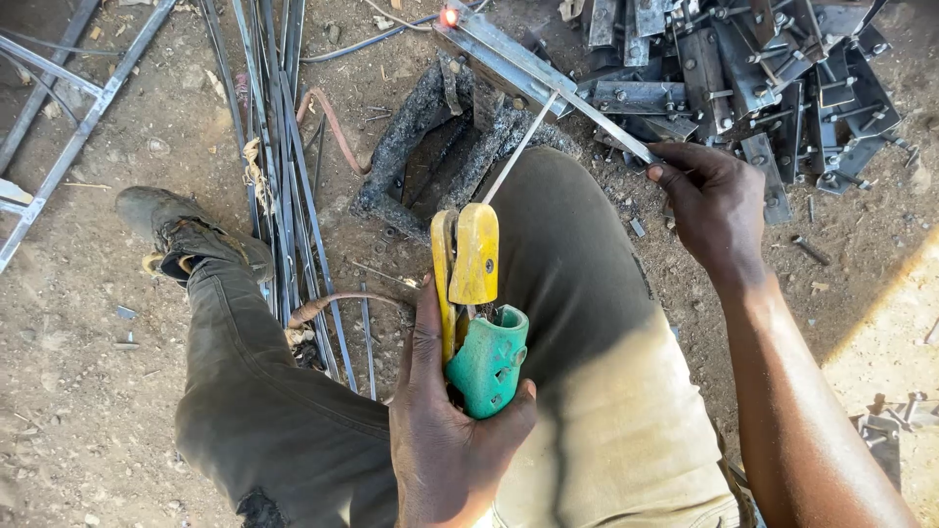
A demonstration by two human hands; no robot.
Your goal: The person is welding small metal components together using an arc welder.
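Observation:
My left hand (450, 430) grips a welding electrode holder (476, 303) with yellow jaws and a green handle, held over my lap. A thin welding rod (519, 147) runs from its jaws up toward a long grey metal bar (548, 88). One spot (449, 17) at the bar's far end glows red. My right hand (714, 200) holds the near end of that bar, fingers closed on it. The bar rests across a blackened, charred frame (411, 147) on the ground.
A heap of grey metal brackets with bolts (773, 68) lies at the upper right. Long thin steel rods (284, 147) and a brown cable (333, 122) lie at the left beside my booted foot (186, 235). A welded rod frame (59, 117) is far left. The ground is dirt.

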